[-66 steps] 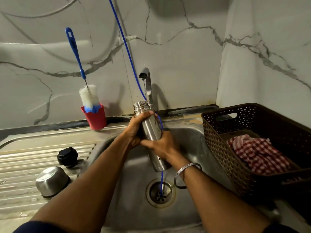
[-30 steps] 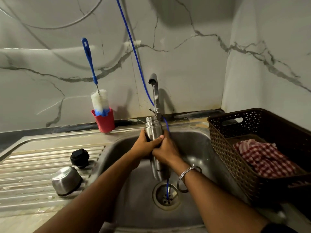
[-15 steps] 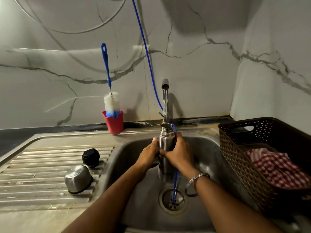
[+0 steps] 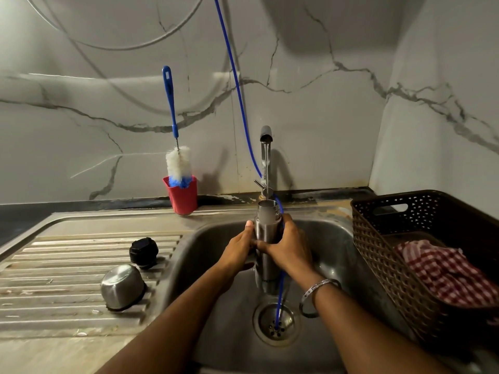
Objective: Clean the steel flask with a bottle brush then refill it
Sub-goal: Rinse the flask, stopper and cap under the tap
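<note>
The step in hand looks like the refill, or a last rinse: the flask is open-mouthed under a running tap while the brush is parked, so scrubbing seems done. Going left to right, the ribbed steel drainboard [image 4: 67, 268] carries a domed, polished steel cup [image 4: 122, 286] lying mouth down and, just behind it, a squat black stopper [image 4: 143, 252] with a matte, ridged look. At the back stands a red plastic cup [image 4: 183, 194] holding the brush [image 4: 176, 163], soft white bristles with a blue fringe on a twisted wire under a thin blue handle. The left hand [image 4: 237, 252] and right hand [image 4: 290, 251] both curl their fingers round the flask [image 4: 267, 233], a slim brushed-steel cylinder with a threaded neck, held upright over the sink [image 4: 337, 252] directly below the tap [image 4: 266, 147], whose thin stream falls into its mouth. A blue hose [image 4: 237, 85] runs down behind the flask to the drain. On the right, a brown perforated basket [image 4: 378, 252] holds a crumpled red-checked cloth [image 4: 445, 271]. Next, I judge, the flask must stay steady and plumb until full, then the tap shut and the stopper fetched; wet steel will be slippery.
</note>
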